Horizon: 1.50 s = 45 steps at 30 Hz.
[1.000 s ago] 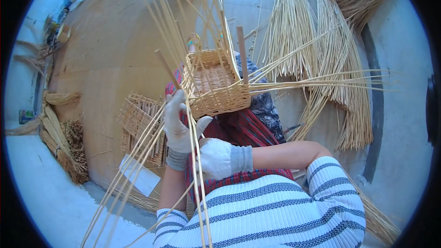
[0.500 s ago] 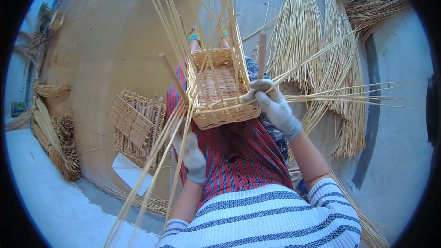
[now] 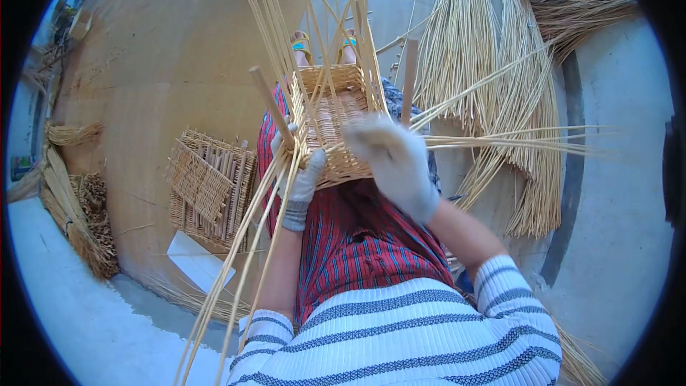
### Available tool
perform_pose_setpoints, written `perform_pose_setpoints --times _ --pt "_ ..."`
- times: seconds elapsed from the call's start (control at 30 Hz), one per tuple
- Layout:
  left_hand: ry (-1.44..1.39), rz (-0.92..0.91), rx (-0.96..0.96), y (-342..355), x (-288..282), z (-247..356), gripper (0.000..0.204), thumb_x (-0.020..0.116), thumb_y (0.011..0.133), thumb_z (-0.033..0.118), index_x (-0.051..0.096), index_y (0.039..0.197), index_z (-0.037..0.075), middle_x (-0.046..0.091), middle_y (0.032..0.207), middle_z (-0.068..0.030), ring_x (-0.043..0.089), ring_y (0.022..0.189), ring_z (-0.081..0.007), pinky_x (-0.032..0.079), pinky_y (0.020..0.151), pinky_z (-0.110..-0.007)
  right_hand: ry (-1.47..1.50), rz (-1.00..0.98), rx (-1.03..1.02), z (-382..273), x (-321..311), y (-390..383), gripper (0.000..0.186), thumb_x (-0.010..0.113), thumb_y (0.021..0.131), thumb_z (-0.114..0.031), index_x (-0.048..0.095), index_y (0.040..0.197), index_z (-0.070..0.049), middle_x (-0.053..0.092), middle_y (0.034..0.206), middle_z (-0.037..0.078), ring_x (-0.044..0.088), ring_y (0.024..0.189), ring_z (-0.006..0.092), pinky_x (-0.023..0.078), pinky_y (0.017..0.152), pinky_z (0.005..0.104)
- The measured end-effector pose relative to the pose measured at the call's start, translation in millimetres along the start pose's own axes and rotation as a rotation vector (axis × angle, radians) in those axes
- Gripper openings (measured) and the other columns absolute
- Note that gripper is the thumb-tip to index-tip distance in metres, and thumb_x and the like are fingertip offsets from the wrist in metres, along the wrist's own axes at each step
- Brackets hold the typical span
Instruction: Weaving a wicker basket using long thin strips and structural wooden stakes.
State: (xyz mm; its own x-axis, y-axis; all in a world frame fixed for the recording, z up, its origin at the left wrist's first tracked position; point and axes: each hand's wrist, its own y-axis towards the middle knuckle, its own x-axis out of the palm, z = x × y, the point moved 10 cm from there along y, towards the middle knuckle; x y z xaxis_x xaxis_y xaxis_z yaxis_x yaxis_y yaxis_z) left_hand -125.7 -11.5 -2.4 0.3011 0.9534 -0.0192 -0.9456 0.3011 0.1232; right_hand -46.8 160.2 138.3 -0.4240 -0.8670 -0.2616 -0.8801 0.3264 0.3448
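A partly woven rectangular wicker basket (image 3: 339, 169) rests on my lap, with long loose willow rods (image 3: 266, 11) rising from its sides. At its near left corner, my left hand (image 3: 304, 180), in a pale glove, is closed round the rim beside a round wooden stick (image 3: 271, 104). My gloved right hand (image 3: 394, 161) hangs over the near right part of the basket, smeared by motion; its fingers cannot be made out. Another wooden stick (image 3: 410, 80) stands up at the right corner. Rods fan out rightward there, and others (image 3: 229, 271) run down past my left forearm.
Large bundles of peeled rods (image 3: 461, 50) lie on the floor at right, a browner bundle (image 3: 586, 11) behind them. Woven panels and sticks (image 3: 207, 186) are stacked at left, near a white flat piece (image 3: 199, 263). More bundles (image 3: 78, 207) line the left wall.
My right hand has left the near right corner and swung left over the basket. My left hand has moved up to the near left corner and closed on the rim.
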Motion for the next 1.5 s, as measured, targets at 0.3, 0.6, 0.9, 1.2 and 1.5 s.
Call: perform_pose_setpoints --times 0.3,0.6,0.9,1.2,1.5 --pt "0.222 0.212 0.088 -8.2 -24.0 -16.1 0.051 0.074 0.086 0.010 0.054 0.131 -0.001 0.063 0.122 -0.0108 0.062 0.107 -0.0200 0.051 0.094 -0.033 -0.674 -0.075 0.088 31.4 80.2 147.9 0.046 0.057 0.091 -0.012 0.052 0.136 -0.022 0.065 0.108 0.019 0.068 0.088 0.0382 0.056 0.074 0.0453" --pt "0.169 0.199 0.173 -3.4 -20.8 -12.0 0.053 0.080 0.083 0.014 0.054 0.127 0.001 0.061 0.115 -0.0088 0.061 0.104 -0.0176 0.050 0.090 -0.031 -0.341 0.161 -0.131 10.9 55.8 120.2 0.058 0.055 0.095 -0.019 0.037 0.150 -0.011 0.066 0.107 0.017 0.068 0.087 0.0350 0.054 0.077 0.0420" --pt "-0.148 -0.028 -0.100 6.9 -1.3 -14.7 0.060 0.085 0.079 0.022 0.052 0.127 0.008 0.057 0.121 -0.0049 0.053 0.105 -0.0155 0.046 0.095 -0.034 0.285 0.261 -0.032 74.0 17.5 -70.0 0.022 0.043 0.107 -0.019 0.055 0.109 -0.002 0.062 0.088 0.004 0.057 0.075 0.0093 0.050 0.073 0.0248" --pt "0.044 0.058 0.063 9.8 -9.7 -4.2 0.048 0.083 0.079 0.013 0.056 0.118 0.007 0.057 0.122 -0.0080 0.055 0.110 -0.0181 0.045 0.098 -0.033 0.438 0.071 0.435 74.2 27.5 -66.9 0.015 0.048 0.105 -0.019 0.056 0.102 -0.007 0.061 0.080 0.002 0.057 0.069 0.0057 0.049 0.063 0.0218" --pt "0.492 0.151 0.007 -35.1 24.4 81.5 0.042 0.052 0.099 0.008 0.046 0.141 0.005 0.063 0.116 -0.0200 0.066 0.099 -0.0373 0.054 0.084 -0.040 0.596 0.140 0.456 116.1 12.3 -55.1 0.023 0.064 0.090 0.007 0.055 0.105 -0.007 0.067 0.100 0.006 0.065 0.090 0.0124 0.055 0.076 0.0253"
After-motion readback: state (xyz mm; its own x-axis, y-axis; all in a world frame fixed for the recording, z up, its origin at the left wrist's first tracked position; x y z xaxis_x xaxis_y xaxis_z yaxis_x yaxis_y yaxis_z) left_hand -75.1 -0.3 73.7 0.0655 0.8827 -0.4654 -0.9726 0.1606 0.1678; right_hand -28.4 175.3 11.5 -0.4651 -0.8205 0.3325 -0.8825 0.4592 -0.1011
